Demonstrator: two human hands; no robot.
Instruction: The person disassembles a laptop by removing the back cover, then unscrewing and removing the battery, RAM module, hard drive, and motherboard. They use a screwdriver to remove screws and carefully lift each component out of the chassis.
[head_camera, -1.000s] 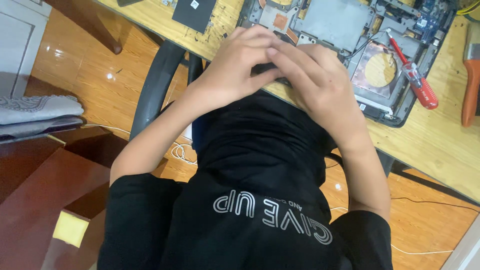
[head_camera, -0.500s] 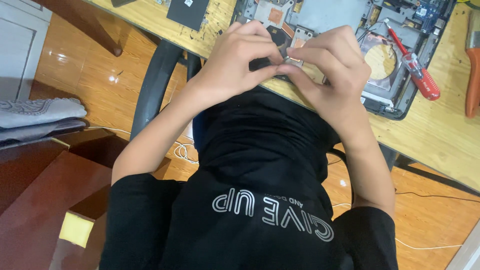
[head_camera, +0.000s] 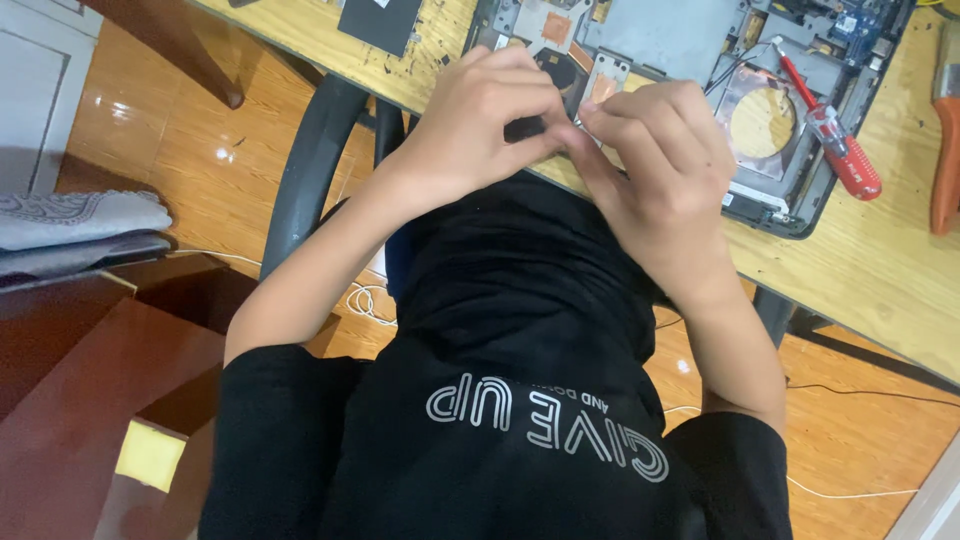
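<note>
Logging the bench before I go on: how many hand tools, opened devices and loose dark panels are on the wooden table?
Hand tools: 2, the red screwdriver and an orange-handled tool cut off by the frame edge
Opened devices: 1, the laptop chassis
Loose dark panels: 1, the black panel
Total: 4

**One head camera, looking steeply down**

A single view from the person's head faces down over the black shirt (head_camera: 520, 330) toward the desk (head_camera: 860, 270), which runs aslant across the top of the frame. It sits close: the desk's near edge lies just beyond the shirt, wooden floor (head_camera: 200, 160) beside it.
</note>
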